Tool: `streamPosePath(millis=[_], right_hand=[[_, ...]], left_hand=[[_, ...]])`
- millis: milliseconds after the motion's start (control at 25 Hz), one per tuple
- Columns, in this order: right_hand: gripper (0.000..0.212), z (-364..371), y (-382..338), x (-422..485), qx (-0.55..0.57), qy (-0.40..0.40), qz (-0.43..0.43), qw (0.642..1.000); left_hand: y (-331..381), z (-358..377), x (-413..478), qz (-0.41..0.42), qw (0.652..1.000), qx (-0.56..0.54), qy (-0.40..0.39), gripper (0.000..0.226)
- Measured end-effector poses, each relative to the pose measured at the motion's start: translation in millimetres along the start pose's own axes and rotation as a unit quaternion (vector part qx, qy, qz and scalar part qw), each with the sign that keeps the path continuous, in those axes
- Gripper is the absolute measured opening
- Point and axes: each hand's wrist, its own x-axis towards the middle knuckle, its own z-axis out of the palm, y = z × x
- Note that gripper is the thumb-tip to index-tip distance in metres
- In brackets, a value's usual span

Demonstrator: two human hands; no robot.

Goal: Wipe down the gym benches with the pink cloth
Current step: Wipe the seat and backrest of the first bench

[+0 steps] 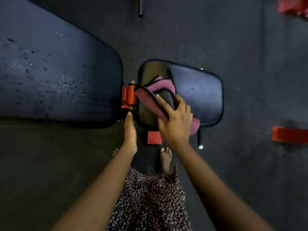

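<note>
Pink cloth (160, 87) lies bunched at the hinge end of the bench's seat pad (200, 92). The right hand (176, 122) presses it flat with spread fingers (162, 102). The left hand (130, 129) (straight, fingers together) reaches to the pad's near corner. Best to sweep overlapping strokes toward the opposite end.

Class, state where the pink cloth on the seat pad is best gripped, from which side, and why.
Probably the raised, black-edged fold of the pink cloth, pinched from above at the seat pad's hinge end: it stands proud, while the right hand pins the rest.
</note>
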Motion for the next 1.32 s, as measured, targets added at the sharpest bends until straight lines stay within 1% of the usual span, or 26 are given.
streamPosePath(millis=[40, 80, 120, 160, 200, 280, 320, 360, 440, 600, 680, 720, 800, 840, 880, 960, 1040, 1080, 1120, 1200, 1280, 1320], right_hand=[[0.059, -4, 8, 28, -0.042, -0.007, -0.055, 0.998], [0.057, 7, 25, 47, -0.067, -0.030, -0.087, 0.993], [0.055, 17, 32, 76, -0.095, -0.064, -0.123, 0.986], [0.054, 27, 38, 99, -0.131, -0.115, -0.151, 0.973], [0.055, 35, 33, 123, -0.174, -0.143, -0.180, 0.957], [0.061, 53, 20, 162, -0.240, -0.226, -0.222, 0.917], [0.063, 60, 20, 171, -0.249, -0.254, -0.234, 0.905], [0.063, 65, 20, 176, -0.269, -0.263, -0.251, 0.892], [0.060, 66, 17, 176, -0.271, -0.263, -0.305, 0.874], [0.058, 64, 13, 134, -0.246, -0.291, -0.413, 0.827], [0.058, 66, 21, 104, -0.224, -0.272, -0.465, 0.812], [0.058, 67, 26, 92, -0.217, -0.254, -0.481, 0.811], [0.060, 66, 36, 71, -0.207, -0.249, -0.496, 0.806], [0.062, 64, 41, 63, -0.207, -0.253, -0.502, 0.801], [0.061, 60, 45, 54, -0.209, -0.264, -0.511, 0.791], [0.053, 43, 46, 39, -0.207, -0.308, -0.519, 0.770], [0.050, 25, 47, 40, -0.205, -0.386, -0.481, 0.759], [0.051, 3, 45, 33, -0.188, -0.418, -0.456, 0.763], [0.054, -3, 48, 34, -0.171, -0.429, -0.424, 0.779], [0.057, -38, 41, 25, -0.114, -0.418, -0.402, 0.807], [0.058, -74, 23, 23, -0.046, -0.392, -0.390, 0.832], [0.057, -91, 10, 26, -0.022, -0.374, -0.393, 0.840]], left_hand=[[3, 6, -2, 0.001, 0.999, -0.047, 0.018, 0.061], [2, 12, 1, 0.007, 0.996, -0.082, 0.017, 0.049], [2, 20, 2, 0.010, 0.993, -0.116, 0.011, 0.042], [3, 27, 0, 0.009, 0.989, -0.148, 0.009, 0.039], [2, 31, 1, 0.011, 0.984, -0.177, 0.011, 0.037], [-2, 40, 7, 0.004, 0.968, -0.245, 0.046, 0.037], [-4, 45, 8, 0.001, 0.958, -0.282, 0.061, 0.041], [-6, 49, 10, 0.004, 0.946, -0.316, 0.072, 0.047], [-12, 56, 13, 0.022, 0.921, -0.377, 0.092, 0.058], [-15, 65, 14, 0.076, 0.876, -0.454, 0.144, 0.059], [-16, 66, 10, 0.095, 0.854, -0.491, 0.145, 0.059], [-19, 66, 9, 0.104, 0.846, -0.507, 0.128, 0.060], [-26, 57, 4, 0.117, 0.849, -0.506, 0.094, 0.061], [-30, 52, -1, 0.110, 0.856, -0.496, 0.095, 0.058], [-35, 44, -5, 0.096, 0.862, -0.487, 0.106, 0.054], [-46, 24, -28, 0.061, 0.879, -0.444, 0.164, 0.048], [-52, 5, -52, 0.046, 0.910, -0.364, 0.193, 0.046], [-58, -4, -82, 0.036, 0.922, -0.330, 0.198, 0.045], [-62, -8, -89, 0.033, 0.937, -0.289, 0.196, 0.044], [-66, -26, -133, 0.057, 0.951, -0.212, 0.218, 0.041], [-56, -43, -175, 0.085, 0.953, -0.158, 0.245, 0.036], [-47, -51, -195, 0.106, 0.950, -0.150, 0.254, 0.033]])
